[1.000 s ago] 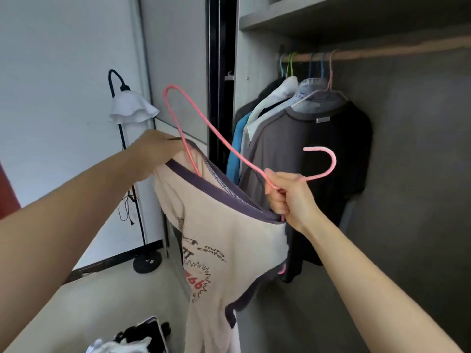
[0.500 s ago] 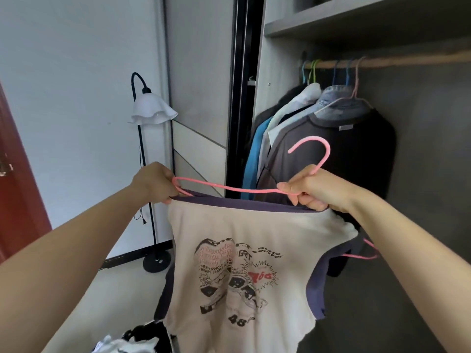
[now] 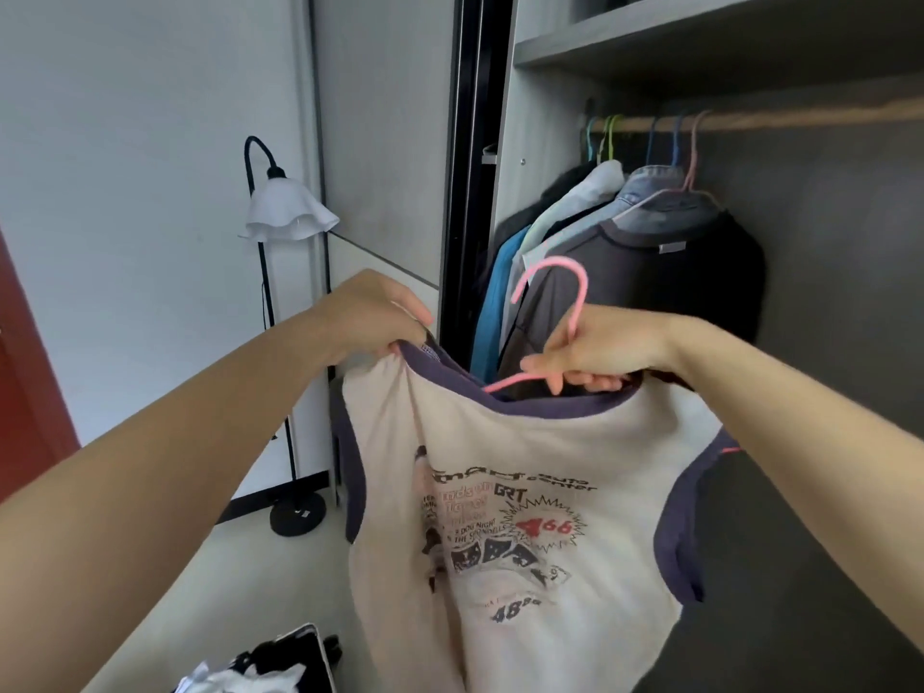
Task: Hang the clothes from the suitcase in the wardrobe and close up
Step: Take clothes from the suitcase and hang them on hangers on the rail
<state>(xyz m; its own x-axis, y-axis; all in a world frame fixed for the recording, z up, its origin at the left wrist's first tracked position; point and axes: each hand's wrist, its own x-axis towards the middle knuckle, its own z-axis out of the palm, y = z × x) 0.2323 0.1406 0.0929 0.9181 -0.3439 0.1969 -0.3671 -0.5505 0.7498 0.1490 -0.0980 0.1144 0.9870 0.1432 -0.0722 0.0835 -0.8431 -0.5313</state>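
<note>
One cream T-shirt (image 3: 525, 492) hangs between both hands before the open wardrobe (image 3: 700, 42); left hand (image 3: 380, 317) pinches its purple collar; right hand (image 3: 605, 350) has its grip closed round the neck of one pink hanger (image 3: 578, 305); best to seat both shoulders squarely before lifting to the rail (image 3: 810, 120), where five hooks (image 3: 609, 137) hang.

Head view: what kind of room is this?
Probably a bedroom, at an open wardrobe: shirts hang from its rail, a floor lamp stands beside it, a suitcase with clothes lies below.
</note>
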